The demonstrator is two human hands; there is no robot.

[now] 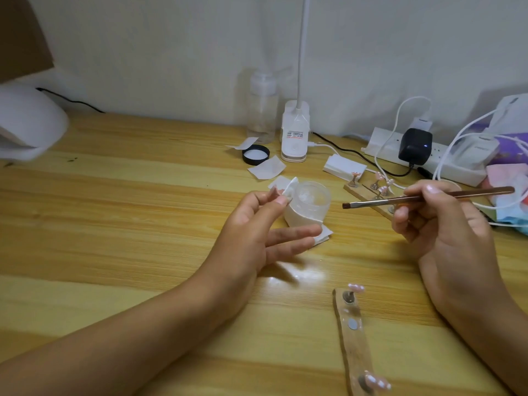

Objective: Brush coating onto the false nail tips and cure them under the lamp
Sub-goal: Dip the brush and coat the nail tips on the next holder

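My right hand (440, 221) grips a thin brush (423, 198) whose flat bristle tip points left, just right of an open clear jar (313, 200) wrapped in white paper. My left hand (257, 227) pinches a small white wipe (291, 190) between thumb and forefinger beside the jar; the other fingers are spread. A wooden strip (355, 347) in front holds pink false nail tips (355, 288) on small stands at both ends. A second strip (368, 195) with several tips lies behind the brush. The white curing lamp (25, 130) sits at the far left.
A black jar lid (255, 154), loose wipes (267, 168), a clear bottle (262, 107) and a white desk lamp base (294, 135) stand behind the jar. A power strip (423, 158) with chargers and white cables, plus coloured packets (508, 192), crowd the right edge.
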